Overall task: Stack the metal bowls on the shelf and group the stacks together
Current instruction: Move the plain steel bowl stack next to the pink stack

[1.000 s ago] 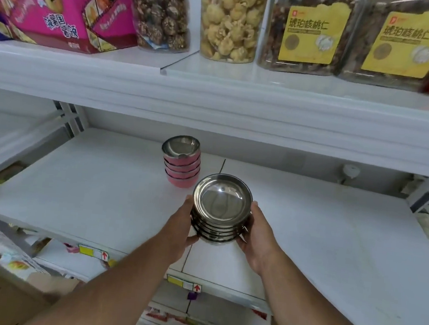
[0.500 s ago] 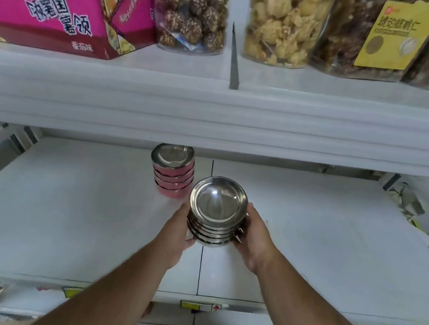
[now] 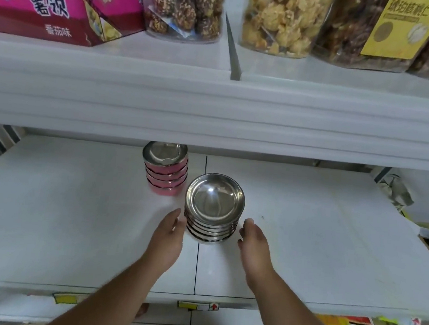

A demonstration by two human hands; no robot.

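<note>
Both hands now off steel stack (image 3: 214, 209)

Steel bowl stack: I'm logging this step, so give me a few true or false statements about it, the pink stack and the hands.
1. The steel stack rests on the shelf. True.
2. The right hand clasps the steel stack. False: a gap shows between them.
3. The pink stack stands behind and left of the steel one. True.
4. The pink stack holds more bowls on top than steel. False: both show about five.
5. The left hand is beside the steel stack. True.
</note>
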